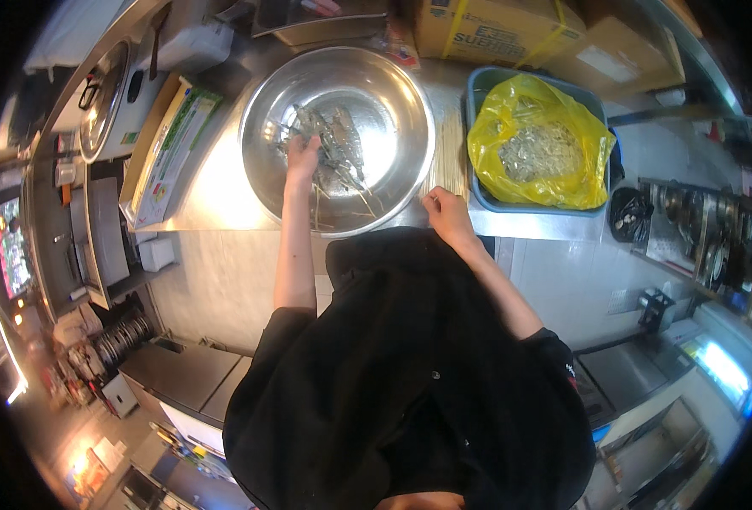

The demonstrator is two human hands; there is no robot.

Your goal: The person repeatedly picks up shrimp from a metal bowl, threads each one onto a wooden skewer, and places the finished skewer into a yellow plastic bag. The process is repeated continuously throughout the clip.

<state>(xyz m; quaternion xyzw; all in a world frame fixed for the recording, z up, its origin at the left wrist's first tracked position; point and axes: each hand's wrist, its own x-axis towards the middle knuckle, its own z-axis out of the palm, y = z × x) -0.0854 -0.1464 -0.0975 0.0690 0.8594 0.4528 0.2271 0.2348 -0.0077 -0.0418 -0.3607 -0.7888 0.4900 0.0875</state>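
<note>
Hands [303, 156] at bowl [390, 127] and skewers [451, 155], tub [533, 208], cartons [503, 36]

The bowl [261, 174] is gleaming silver and the shrimp-like pieces [344, 140] in it are showing mottled grey-brown, with the thin sticks [451, 153] looking straw tan. The bag [493, 106] is glowing bright yellow, its tub [537, 207] is showing blue-grey, and the cardboard box [499, 36] is wearing yellow straps [458, 25] over brown.
</note>
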